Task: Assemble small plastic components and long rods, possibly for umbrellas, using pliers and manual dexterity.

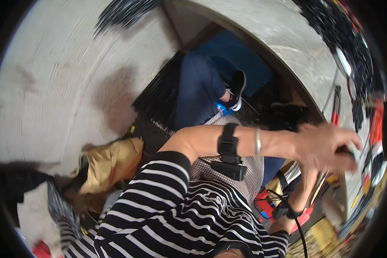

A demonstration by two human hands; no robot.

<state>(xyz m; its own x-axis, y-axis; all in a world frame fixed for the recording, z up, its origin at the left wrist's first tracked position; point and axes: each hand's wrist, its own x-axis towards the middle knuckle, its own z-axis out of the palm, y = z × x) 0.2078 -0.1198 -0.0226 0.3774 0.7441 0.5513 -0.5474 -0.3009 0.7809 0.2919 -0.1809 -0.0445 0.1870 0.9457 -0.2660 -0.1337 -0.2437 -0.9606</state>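
My left arm reaches across to the right, with a silver bangle [258, 142] and a strapped black device [229, 159] on it. My left hand [327, 148] has bent fingers around a small dark thing [344, 150], blurred too much to name. Below it, my right hand [308, 178] overlaps the left, its fingers hidden behind it. A black band [284, 210] with a cable circles the right wrist. Nearest to both hands is the edge of a grey worktop [324, 77]. Red-handled pliers [336, 105] lie on it just beyond my left hand.
Black wire pieces [335, 38] lie along the worktop at far right, near an orange-red object [376, 122]. More black strands [127, 15] sit at the top left; another bundle [159, 92] hangs beside my blue-trousered leg [198, 86]. A brown paper bag [112, 165] stands at left.
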